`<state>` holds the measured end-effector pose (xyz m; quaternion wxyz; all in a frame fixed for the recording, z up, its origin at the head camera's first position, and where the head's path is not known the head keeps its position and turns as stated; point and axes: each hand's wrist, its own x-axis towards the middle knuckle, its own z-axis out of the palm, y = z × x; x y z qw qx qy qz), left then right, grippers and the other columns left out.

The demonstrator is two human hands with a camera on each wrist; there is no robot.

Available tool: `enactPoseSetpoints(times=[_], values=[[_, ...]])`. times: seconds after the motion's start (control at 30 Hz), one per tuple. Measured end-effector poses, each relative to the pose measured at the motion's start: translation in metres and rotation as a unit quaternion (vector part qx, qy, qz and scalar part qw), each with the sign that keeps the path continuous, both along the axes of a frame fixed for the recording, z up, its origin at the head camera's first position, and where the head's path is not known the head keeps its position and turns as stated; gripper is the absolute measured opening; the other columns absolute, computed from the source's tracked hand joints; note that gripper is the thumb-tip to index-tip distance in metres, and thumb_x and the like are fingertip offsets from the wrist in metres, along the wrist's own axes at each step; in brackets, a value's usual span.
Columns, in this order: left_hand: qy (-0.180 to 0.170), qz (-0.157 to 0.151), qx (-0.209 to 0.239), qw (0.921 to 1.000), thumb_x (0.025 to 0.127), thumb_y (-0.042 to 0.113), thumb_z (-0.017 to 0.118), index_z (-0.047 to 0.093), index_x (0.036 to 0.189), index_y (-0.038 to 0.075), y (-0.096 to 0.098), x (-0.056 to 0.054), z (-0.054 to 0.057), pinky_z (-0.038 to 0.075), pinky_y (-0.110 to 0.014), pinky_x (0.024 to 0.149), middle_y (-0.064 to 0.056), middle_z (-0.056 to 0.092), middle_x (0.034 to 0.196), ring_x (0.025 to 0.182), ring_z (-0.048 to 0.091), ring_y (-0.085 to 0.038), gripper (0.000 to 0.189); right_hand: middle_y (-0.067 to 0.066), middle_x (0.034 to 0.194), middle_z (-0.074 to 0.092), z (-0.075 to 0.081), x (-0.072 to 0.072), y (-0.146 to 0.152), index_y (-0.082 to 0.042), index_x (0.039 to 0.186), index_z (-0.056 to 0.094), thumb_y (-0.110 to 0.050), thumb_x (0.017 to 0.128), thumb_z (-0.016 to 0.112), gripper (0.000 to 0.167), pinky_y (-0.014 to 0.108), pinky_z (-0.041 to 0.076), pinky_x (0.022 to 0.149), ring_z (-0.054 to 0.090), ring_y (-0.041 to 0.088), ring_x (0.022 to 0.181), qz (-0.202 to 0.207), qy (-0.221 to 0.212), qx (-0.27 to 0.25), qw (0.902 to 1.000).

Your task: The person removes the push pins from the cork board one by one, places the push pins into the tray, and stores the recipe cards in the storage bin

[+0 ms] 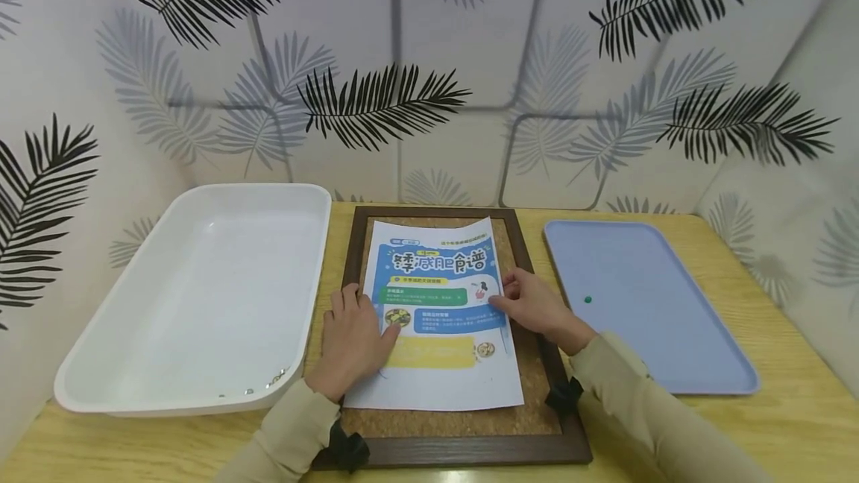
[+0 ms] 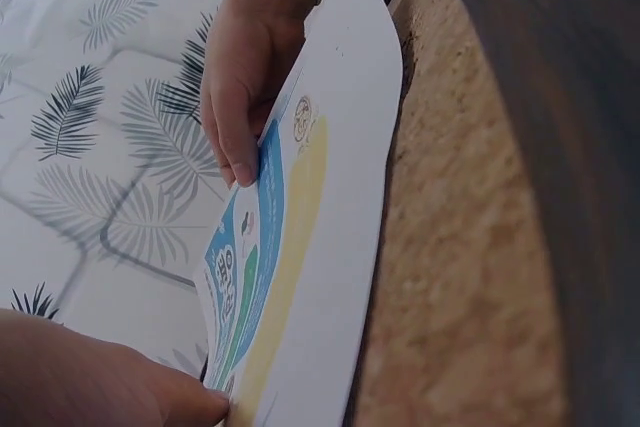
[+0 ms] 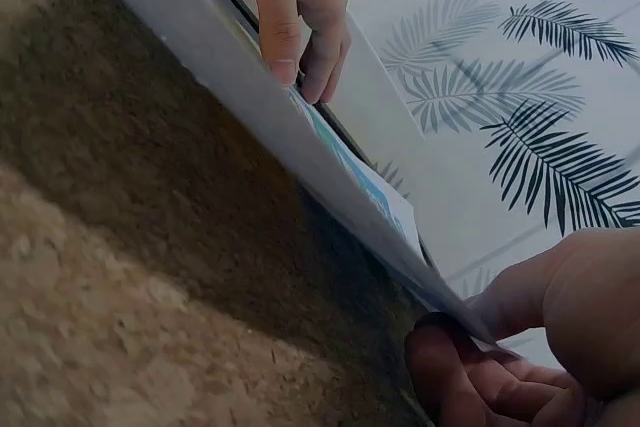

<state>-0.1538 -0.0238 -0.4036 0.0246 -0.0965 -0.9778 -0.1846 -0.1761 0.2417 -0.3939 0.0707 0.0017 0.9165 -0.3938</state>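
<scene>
Bowed paper sheet [image 1: 443,319] over grainy cork [image 1: 456,423]

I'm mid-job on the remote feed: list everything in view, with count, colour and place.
Sheet: one, white with blue, green and yellow print, over the cork board
Cork board: one, tan with dark brown frame, mid-table
Basin: one, white, left
Small bits: several, colours unclear, basin's near end
Tray: one, light blue, right
Dot-like piece: one, green, on the tray
Table: one, yellowish wood, underneath
Wall: pale, leaf-patterned, behind
Sleeves: two, beige, near side
Left hand: one, thumb on sheet's left side
Right hand: one, pinching sheet's right edge
</scene>
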Motion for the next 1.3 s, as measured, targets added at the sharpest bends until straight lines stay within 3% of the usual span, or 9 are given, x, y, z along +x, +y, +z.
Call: enactPoseSetpoints(times=[0.17,0.33,0.43,0.63,0.8,0.97,1.3], values=[[-0.002,-0.005,-0.004,1.0000,0.088,0.034,0.066,0.054,0.114,-0.019,-0.001,-0.001,0.002,0.041,-0.053,0.090,-0.031,0.041,0.131,0.120,0.035,-0.041,0.060,0.019,0.097,0.070,0.000,0.001,0.006,0.006,0.116,0.050,-0.012,0.095,0.058,0.029,0.027,0.048,0.062,0.067,0.017,0.075,0.011,-0.003,-0.040,0.9992],[0.008,-0.005,0.017,0.9998,0.089,0.033,0.065,0.054,0.116,-0.017,-0.004,-0.004,0.000,0.033,-0.049,0.088,-0.028,0.042,0.124,0.115,0.034,-0.039,0.058,0.022,0.101,0.069,0.004,0.002,0.022,0.008,0.119,0.048,-0.011,0.099,0.053,0.028,0.029,0.054,0.067,0.069,0.018,0.078,0.037,0.003,-0.099,0.9944],[0.014,-0.011,0.053,0.9985,0.091,0.030,0.063,0.059,0.112,-0.014,-0.004,-0.006,-0.002,0.030,-0.047,0.083,-0.026,0.044,0.119,0.110,0.035,-0.038,0.048,0.021,0.101,0.069,0.008,0.005,0.032,0.008,0.120,0.046,-0.013,0.100,0.050,0.029,0.028,0.055,0.071,0.069,0.018,0.080,0.049,-0.008,-0.131,0.9901],[0.028,-0.012,0.125,0.9917,0.094,0.026,0.059,0.067,0.103,-0.006,-0.005,-0.010,-0.004,0.038,-0.043,0.078,-0.019,0.056,0.103,0.094,0.045,-0.031,0.034,0.019,0.101,0.069,0.010,0.012,0.043,0.008,0.120,0.043,-0.017,0.102,0.049,0.031,0.027,0.055,0.072,0.069,0.017,0.080,0.059,-0.032,-0.175,0.9824],[-0.008,-0.022,0.217,0.9760,0.093,0.020,0.061,0.067,0.090,0.001,-0.004,-0.013,-0.005,0.041,-0.031,0.063,-0.008,0.061,0.078,0.069,0.051,-0.018,0.020,0.019,0.103,0.068,0.011,0.015,0.053,0.009,0.122,0.043,-0.016,0.102,0.047,0.033,0.028,0.056,0.072,0.070,0.016,0.081,0.060,-0.037,-0.203,0.9767],[-0.037,-0.025,0.271,0.9614,0.093,0.016,0.060,0.063,0.083,0.004,-0.002,-0.015,-0.002,0.036,-0.027,0.055,-0.003,0.054,0.064,0.058,0.045,-0.013,0.017,0.016,0.100,0.069,0.011,0.018,0.057,0.008,0.122,0.044,-0.018,0.102,0.049,0.033,0.029,0.056,0.072,0.071,0.017,0.080,0.057,-0.039,-0.200,0.9773],[-0.051,-0.031,0.278,0.9588,0.095,0.016,0.058,0.055,0.073,0.007,-0.002,-0.014,0.001,0.031,-0.025,0.051,0.001,0.044,0.056,0.052,0.040,-0.012,0.024,0.021,0.099,0.070,0.012,0.022,0.056,0.010,0.118,0.047,-0.013,0.100,0.051,0.030,0.025,0.054,0.070,0.069,0.012,0.079,0.070,-0.005,-0.161,0.9844]])
